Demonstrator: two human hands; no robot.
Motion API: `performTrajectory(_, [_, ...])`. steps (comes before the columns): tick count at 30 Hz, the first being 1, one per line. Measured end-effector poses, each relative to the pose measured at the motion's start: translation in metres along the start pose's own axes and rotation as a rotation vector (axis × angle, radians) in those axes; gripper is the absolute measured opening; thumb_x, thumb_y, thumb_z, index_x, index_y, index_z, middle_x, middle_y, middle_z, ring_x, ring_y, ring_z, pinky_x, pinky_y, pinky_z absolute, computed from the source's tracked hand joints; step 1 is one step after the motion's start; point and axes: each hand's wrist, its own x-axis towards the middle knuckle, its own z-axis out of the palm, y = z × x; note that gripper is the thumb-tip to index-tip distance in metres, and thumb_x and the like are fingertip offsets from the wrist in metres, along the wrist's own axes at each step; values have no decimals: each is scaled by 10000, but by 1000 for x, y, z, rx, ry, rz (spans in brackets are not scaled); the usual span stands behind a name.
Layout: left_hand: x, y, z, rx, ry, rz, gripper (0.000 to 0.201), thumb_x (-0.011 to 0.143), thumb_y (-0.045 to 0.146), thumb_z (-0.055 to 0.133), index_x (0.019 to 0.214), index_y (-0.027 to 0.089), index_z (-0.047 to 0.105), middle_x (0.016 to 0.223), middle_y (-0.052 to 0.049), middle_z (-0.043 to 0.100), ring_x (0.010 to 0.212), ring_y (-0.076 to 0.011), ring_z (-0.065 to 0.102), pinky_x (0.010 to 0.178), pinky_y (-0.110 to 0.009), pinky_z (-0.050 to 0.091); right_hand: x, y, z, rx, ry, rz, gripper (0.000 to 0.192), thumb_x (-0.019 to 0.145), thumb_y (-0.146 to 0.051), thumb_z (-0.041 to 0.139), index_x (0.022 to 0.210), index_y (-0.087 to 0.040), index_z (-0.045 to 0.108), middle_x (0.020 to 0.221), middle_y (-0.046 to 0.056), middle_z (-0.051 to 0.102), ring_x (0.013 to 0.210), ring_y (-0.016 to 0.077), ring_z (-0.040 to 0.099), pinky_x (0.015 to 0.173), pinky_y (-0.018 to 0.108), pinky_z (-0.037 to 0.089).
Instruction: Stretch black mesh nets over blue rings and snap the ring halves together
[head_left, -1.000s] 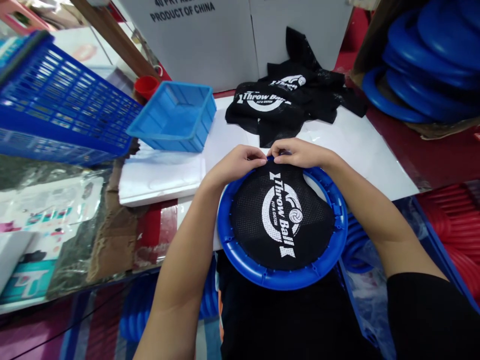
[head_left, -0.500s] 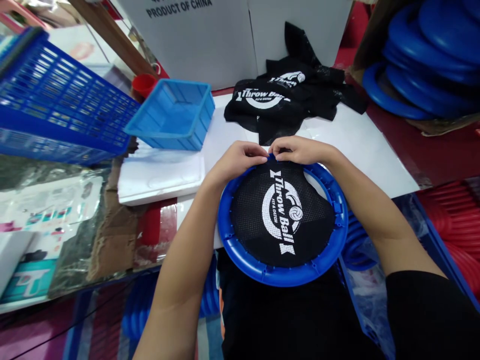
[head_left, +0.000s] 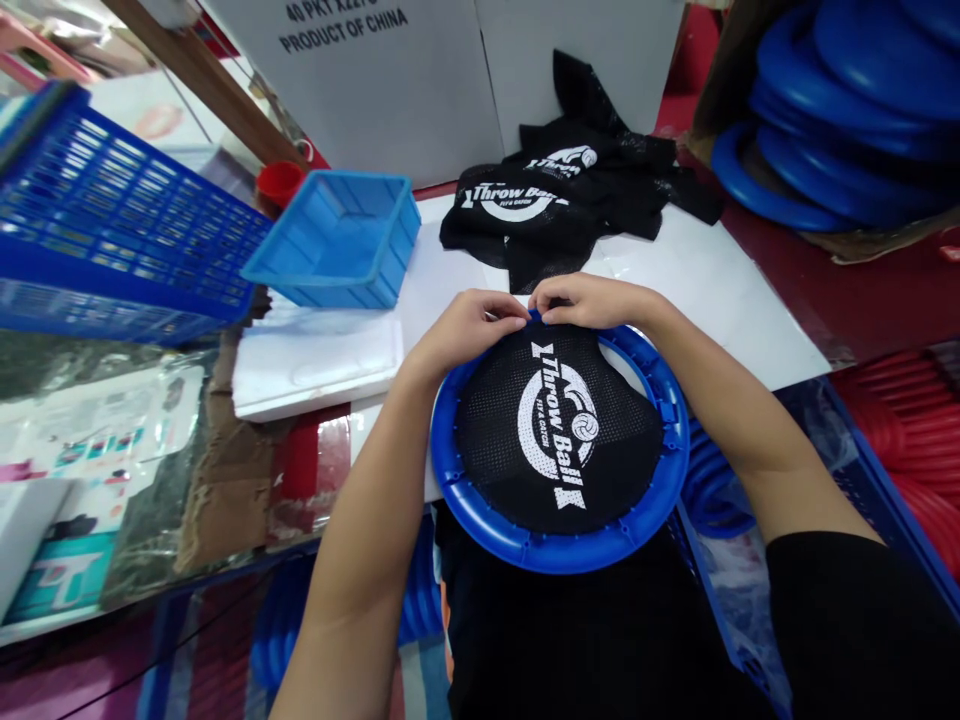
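A round blue plastic ring (head_left: 491, 525) lies at the table's front edge, close to my body. Inside it spreads a black mesh cloth (head_left: 495, 430) printed "Throw Ball" in white. At the upper right a gap shows between the cloth and the ring. My left hand (head_left: 482, 322) is closed, its thumb and fingers pinching the cloth's edge at the far side of the ring. Right beside it, my right hand (head_left: 585, 302) pinches the same edge with bent fingers. The fingertips nearly meet and cover the spot they press.
More printed black mesh cloths (head_left: 517, 215) lie behind the ring, before a white carton (head_left: 390, 100). A light blue bin (head_left: 337, 240) and a blue basket (head_left: 127, 220) stand at left. Stacked blue rings (head_left: 847, 120) fill a box at right; red rings (head_left: 900, 420) sit below.
Both hands stay pinched at the same place on the far edge, with only slight finger movement. The whole view has shifted a little.
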Motion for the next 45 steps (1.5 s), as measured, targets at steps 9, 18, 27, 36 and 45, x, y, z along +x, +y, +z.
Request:
performTrajectory(9, [-1, -2, -1, 35, -10, 37, 257, 918, 363, 678, 990, 182, 847, 995, -86, 834, 935, -243, 742, 899, -383, 593, -1, 0, 0, -9, 5, -8, 54, 949, -204, 627, 928, -222, 673, 1140, 64, 751, 1036, 224, 661, 971, 368, 523])
performTrajectory(18, [-3, 7, 0, 267, -25, 192, 186, 896, 380, 751, 849, 217, 830, 924, -65, 797, 875, -215, 702, 877, -356, 544, -7, -3, -4, -9, 128, -30, 164, 900, -134, 596, 968, -191, 734, 1037, 62, 778, 972, 223, 698, 903, 367, 531])
performTrajectory(27, [-21, 22, -34, 514, -119, -188, 203, 788, 333, 745, 641, 217, 667, 579, -10, 660, 576, -184, 611, 618, -326, 434, -38, -8, -47, -53, 135, -19, 242, 936, -425, 713, 1052, -222, 776, 1331, 92, 735, 1264, 313, 652, 1123, 498, 483])
performTrajectory(36, [-25, 27, -34, 479, -113, -70, 250, 862, 443, 778, 791, 223, 684, 772, -36, 700, 728, -217, 655, 697, -345, 476, -42, 6, -42, -166, 15, 141, 476, 832, -566, 828, 1218, -295, 768, 1471, 87, 619, 1395, 389, 535, 1222, 595, 413])
performTrajectory(45, [-10, 6, -5, 591, -83, 22, 275, 886, 429, 824, 1003, 184, 777, 1577, -158, 476, 1391, -415, 521, 1189, -595, 426, -34, -2, -24, -332, 7, 185, 454, 925, -582, 728, 1288, -312, 762, 1474, 116, 539, 1362, 401, 502, 1199, 635, 430])
